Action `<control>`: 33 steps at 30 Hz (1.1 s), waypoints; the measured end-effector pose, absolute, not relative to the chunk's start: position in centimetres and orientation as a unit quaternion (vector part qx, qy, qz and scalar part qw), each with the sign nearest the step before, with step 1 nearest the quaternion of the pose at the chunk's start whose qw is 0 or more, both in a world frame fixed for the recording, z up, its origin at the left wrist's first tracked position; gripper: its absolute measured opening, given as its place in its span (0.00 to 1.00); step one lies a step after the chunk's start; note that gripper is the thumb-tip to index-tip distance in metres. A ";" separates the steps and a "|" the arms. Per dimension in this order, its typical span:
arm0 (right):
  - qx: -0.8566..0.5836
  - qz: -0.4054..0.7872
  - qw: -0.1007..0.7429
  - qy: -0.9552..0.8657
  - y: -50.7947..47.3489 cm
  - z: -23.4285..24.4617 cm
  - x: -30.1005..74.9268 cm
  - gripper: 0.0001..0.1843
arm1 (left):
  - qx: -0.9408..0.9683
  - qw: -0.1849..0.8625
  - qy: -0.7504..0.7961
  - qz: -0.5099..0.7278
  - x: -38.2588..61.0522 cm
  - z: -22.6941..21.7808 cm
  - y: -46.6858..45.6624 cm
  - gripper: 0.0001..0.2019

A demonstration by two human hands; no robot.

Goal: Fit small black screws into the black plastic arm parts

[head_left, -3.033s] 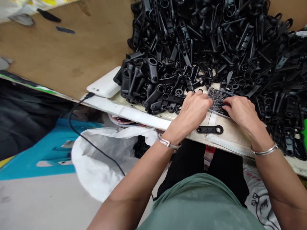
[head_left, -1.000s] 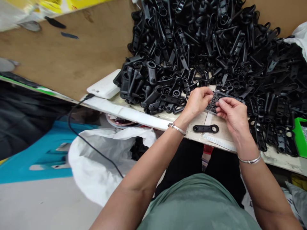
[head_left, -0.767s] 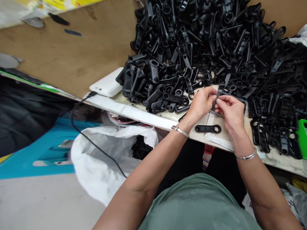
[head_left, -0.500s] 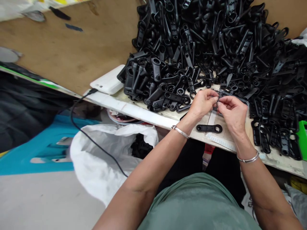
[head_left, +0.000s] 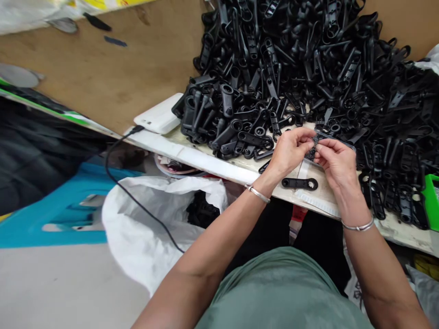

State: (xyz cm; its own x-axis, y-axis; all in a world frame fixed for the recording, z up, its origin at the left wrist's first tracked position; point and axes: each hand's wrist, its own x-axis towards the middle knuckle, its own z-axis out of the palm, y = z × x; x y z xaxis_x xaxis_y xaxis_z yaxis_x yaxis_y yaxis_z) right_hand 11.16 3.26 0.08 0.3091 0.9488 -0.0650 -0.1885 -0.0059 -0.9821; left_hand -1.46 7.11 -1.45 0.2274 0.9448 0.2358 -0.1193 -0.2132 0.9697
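My left hand (head_left: 288,151) and my right hand (head_left: 336,161) meet fingertip to fingertip just above a shallow tray of tiny black bits (head_left: 317,142) near the table's front edge. Both hands are pinched closed on something small and dark that I cannot make out. One flat black plastic lever with a ring at each end (head_left: 299,183) lies alone on the table below my hands. A big heap of the same black plastic levers (head_left: 308,68) fills the table behind and to the right.
A white power bank (head_left: 159,116) with a black cable (head_left: 137,205) lies left of the heap. A white plastic bag (head_left: 147,228) holding black parts hangs under the table edge (head_left: 202,165). A green bin (head_left: 432,201) shows at the right. A teal stool (head_left: 51,214) stands on the floor.
My hands lifted off the tray of small bits and came together in a pinch above it. The view shifted slightly; the single lever has stayed in place.
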 end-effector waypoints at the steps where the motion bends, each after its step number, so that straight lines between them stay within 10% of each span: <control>1: -0.529 0.472 0.609 -0.355 3.2 0.1 11.2 0.12 | 0.584 0.522 0.345 0.517 -1.5 -1.5 6.9 0.12; 33: -0.483 0.560 0.579 -0.344 -2.8 0.0 11.5 0.15 | 0.435 0.631 0.326 0.554 -2.2 -1.3 0.5 0.10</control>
State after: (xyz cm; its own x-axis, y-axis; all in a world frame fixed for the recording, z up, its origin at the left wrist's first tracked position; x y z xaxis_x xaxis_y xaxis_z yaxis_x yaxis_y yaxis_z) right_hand 11.54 -2.81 0.05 0.1353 0.9805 -0.1426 -0.3163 -0.0937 -0.9440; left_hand -2.25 0.50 -1.27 0.1740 0.9823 0.0700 -0.4149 0.0086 0.9098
